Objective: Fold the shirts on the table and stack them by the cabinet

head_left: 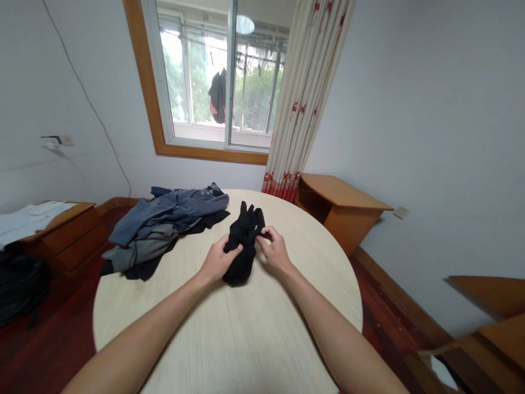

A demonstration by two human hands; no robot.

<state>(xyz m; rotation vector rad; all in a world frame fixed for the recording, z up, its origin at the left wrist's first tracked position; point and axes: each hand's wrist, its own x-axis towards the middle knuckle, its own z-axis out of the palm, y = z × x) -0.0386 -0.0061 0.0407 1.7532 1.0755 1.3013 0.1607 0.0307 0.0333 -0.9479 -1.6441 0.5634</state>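
A bunched black garment [241, 257] is between my hands over the middle of the round table [229, 334]. Its exact kind cannot be made out, as it is folded and crumpled. My left hand [219, 258] grips its left side, thumb on top and the other fingers hidden behind the cloth. On the right edge, my right hand [274, 247] pinches a bit of the same fabric between thumb and fingers. A small pale spot, perhaps a label, shows close to the right fingertips.
A pile of dark blue, grey and black clothes [172, 213] lies on the table's left side. Beyond the table stand a wooden desk [344, 197] at right, a curtain [303, 98] and a window [205, 71]. A low wooden cabinet [77, 241] is at left, near a black bag [20, 284].
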